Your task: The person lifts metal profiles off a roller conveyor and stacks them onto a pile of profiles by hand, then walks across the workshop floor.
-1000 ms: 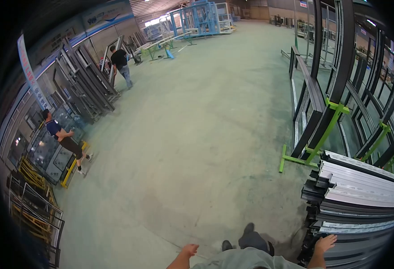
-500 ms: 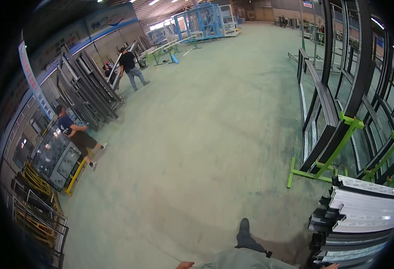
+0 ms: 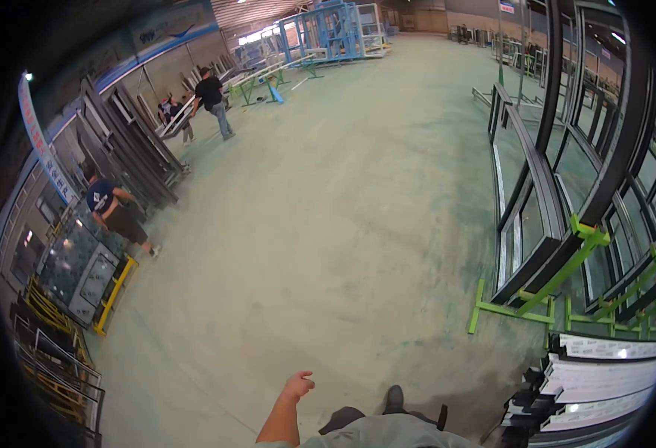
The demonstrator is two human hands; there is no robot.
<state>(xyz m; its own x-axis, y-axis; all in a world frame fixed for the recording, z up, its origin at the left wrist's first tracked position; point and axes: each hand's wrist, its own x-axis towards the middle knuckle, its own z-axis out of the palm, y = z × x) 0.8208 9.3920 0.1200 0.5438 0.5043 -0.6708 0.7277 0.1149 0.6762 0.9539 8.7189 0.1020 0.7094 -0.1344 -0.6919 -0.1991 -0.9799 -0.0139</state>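
My left hand (image 3: 298, 384) swings out in front of my body above the green floor (image 3: 305, 261). It holds nothing and touches nothing; its fingers are loosely bent and a little apart. My right hand is out of view. Below, a dark shoe (image 3: 394, 399) of mine is on the floor, under the grey-green shirt (image 3: 388, 433). To the right of my body lies a stack of long white and black profiles (image 3: 604, 381), their ends toward me.
Tall dark frames (image 3: 541, 187) stand on green supports (image 3: 511, 310) at right. At left are a yellow rack (image 3: 117, 295), dark leaning frames (image 3: 130, 142) and a person in shorts (image 3: 115, 205). Another person (image 3: 210, 97) stands farther off. Blue frames (image 3: 335, 33) stand at the back.
My left hand has risen forward into fuller view, and my right hand has left the view. The frames at right look nearer. The person in shorts has turned toward the leaning frames.
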